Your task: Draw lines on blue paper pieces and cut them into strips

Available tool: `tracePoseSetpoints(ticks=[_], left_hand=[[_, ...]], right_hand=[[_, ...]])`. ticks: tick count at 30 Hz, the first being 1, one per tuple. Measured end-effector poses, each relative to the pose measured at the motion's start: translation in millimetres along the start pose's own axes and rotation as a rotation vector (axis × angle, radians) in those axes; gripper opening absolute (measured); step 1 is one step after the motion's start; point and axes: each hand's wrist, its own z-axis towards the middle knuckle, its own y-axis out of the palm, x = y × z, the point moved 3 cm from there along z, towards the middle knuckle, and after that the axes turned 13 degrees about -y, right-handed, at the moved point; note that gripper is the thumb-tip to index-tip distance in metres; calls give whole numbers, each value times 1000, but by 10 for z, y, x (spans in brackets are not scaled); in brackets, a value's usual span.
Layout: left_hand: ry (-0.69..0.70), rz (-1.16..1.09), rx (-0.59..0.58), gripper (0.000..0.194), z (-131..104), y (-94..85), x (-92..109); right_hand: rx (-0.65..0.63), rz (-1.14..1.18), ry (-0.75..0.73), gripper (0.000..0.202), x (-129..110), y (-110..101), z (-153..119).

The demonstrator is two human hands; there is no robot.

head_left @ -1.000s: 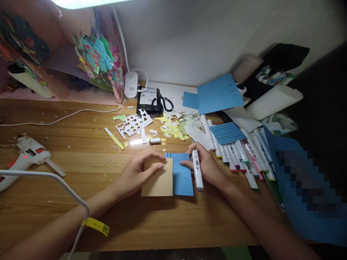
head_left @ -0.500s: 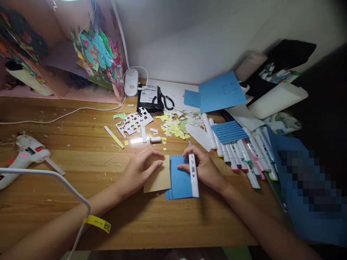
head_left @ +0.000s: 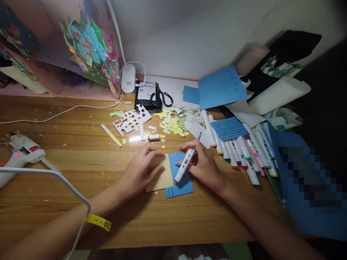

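A tan card (head_left: 160, 181) lies partly over a blue card (head_left: 181, 188) on the wooden table. My left hand (head_left: 142, 164) holds the tan card down, thumb on its face and fingers curled near its upper edge. In my right hand (head_left: 204, 162) is a white marker (head_left: 187, 162), gripped between thumb and fingers. Its grey tip points up and away from the cards, with the other end over the blue card. Short dark ticks run along the blue card's far edge, and dark lines cross its lower left corner.
Beyond my hands lie a marker cap (head_left: 153, 137), paper scraps (head_left: 176, 126), a hole-punched white sheet (head_left: 131, 121) and black scissors (head_left: 162, 98). Several markers (head_left: 235, 153) and a lined blue piece (head_left: 229, 129) sit right. A glue gun (head_left: 24, 151) and white cable (head_left: 54, 170) are left.
The marker has swung from nearly upright to a slant, its lower end moving left over the blue card. The tan card has shifted slightly right over the blue card.
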Motion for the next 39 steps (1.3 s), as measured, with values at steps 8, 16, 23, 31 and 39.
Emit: tracePoseSetpoints(ticks=[8,16,23,31,39], left_hand=[[57,-6,-1,23,-3,1,13],[54,-17,-10,24,-13,5,6],[38,-27,-15,24,-3,4,10],[40,-25,-11,23,11,27,-17],[43,-25,-16,23,2,6,-15]], right_hand=[[46,279,-26,17,-28,9,-16],[12,271,42,16,-55,6,-4],[-25,250,106,13,13,91,-23],[-69,173,75,9,-48,83,6],[-85,146,82,9,-62,73,16]])
